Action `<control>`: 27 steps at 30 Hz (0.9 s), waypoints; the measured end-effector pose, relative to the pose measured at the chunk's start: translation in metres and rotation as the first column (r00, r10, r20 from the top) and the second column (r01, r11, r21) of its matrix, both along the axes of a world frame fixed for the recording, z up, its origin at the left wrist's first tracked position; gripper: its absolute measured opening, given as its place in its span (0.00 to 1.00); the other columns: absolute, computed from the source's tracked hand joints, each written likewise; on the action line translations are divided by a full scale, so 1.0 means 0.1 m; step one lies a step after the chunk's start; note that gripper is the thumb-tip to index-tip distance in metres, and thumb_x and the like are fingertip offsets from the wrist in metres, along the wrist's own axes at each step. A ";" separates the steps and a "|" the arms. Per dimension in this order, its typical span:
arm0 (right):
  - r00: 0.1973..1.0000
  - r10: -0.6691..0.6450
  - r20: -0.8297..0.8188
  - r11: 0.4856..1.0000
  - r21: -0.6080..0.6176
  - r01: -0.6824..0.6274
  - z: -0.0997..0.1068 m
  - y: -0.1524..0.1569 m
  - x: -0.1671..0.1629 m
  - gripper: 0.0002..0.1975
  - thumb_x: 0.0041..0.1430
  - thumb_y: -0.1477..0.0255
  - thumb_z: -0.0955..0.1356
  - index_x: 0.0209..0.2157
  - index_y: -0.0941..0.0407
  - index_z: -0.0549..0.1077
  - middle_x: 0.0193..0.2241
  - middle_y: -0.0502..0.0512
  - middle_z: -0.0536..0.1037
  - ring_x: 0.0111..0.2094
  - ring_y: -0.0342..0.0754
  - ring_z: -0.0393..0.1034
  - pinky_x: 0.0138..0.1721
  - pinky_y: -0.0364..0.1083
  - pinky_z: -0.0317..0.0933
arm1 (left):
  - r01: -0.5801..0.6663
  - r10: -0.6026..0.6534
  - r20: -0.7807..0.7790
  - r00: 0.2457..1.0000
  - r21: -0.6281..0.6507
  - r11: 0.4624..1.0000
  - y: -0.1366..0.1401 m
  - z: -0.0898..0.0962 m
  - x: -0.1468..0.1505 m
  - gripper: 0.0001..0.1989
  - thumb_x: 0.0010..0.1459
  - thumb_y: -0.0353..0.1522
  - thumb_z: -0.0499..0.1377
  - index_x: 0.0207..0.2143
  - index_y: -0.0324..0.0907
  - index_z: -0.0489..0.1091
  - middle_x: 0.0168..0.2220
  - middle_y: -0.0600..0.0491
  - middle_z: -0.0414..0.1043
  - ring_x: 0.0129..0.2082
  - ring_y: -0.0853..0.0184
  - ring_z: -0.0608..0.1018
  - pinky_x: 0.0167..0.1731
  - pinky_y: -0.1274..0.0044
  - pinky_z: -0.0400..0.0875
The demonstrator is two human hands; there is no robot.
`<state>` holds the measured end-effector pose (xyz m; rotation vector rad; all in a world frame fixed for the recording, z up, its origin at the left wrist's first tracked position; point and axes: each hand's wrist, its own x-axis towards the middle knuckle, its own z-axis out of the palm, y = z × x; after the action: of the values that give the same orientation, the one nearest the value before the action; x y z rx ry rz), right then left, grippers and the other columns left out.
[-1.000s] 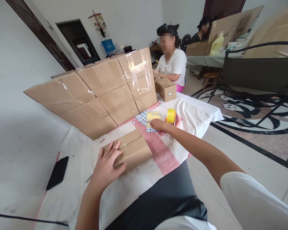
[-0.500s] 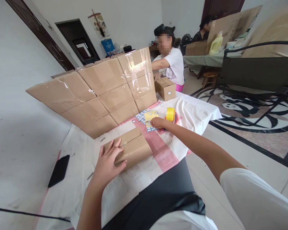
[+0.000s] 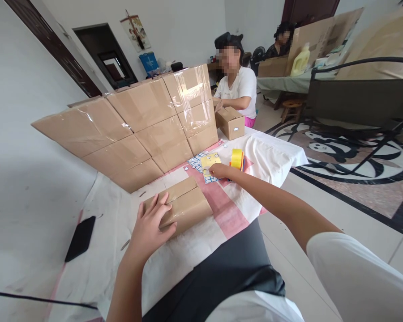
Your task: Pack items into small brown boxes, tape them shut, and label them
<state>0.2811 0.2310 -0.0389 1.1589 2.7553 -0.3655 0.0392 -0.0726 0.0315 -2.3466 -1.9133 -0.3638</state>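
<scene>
Left hand point(image 3: 154, 222) — on cardboard box point(image 3: 187, 206)

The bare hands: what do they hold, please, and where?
Left hand rests on the brown cardboard box, left end; whether the right hand grips the yellow paper sheet is unclear.

own hands point(image 3: 152, 227): 2 | label sheets point(image 3: 211, 160): at least 2 | co-workers point(image 3: 244, 88): 2 | jug point(image 3: 300, 61): 1 | stool point(image 3: 291, 107): 1

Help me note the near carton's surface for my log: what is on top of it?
The left hand lies spread over one end of the near carton. On the uncovered top, a lengthwise seam shows. Whatever is directly beneath the hand cannot be seen.
</scene>
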 end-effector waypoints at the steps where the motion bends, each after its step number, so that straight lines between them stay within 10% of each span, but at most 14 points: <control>1: 1.000 0.013 0.007 1.000 -0.009 -0.012 0.02 0.00 0.00 0.13 0.56 0.79 0.66 0.42 0.60 0.80 0.43 0.63 0.82 0.39 0.51 0.74 0.35 0.43 0.57 | 0.002 -0.002 -0.001 1.000 0.002 1.000 0.00 0.00 0.00 0.09 0.62 0.38 0.56 0.45 0.49 0.63 0.71 0.50 0.57 0.72 0.47 0.55 0.65 0.46 0.51; 27: 0.997 0.077 0.011 0.996 0.033 -0.078 0.08 -0.10 0.12 0.09 0.69 0.70 0.66 0.44 0.60 0.76 0.42 0.55 0.79 0.42 0.48 0.74 0.46 0.50 0.69 | 0.095 -0.081 -0.082 0.993 0.178 0.980 0.10 -0.24 -0.19 0.10 0.61 0.41 0.56 0.44 0.52 0.65 0.68 0.50 0.63 0.68 0.46 0.63 0.56 0.48 0.61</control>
<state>0.2929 0.2209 -0.0312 1.0542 2.7985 -0.3049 0.0199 -0.0623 0.0073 -2.2970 -1.6717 -0.4324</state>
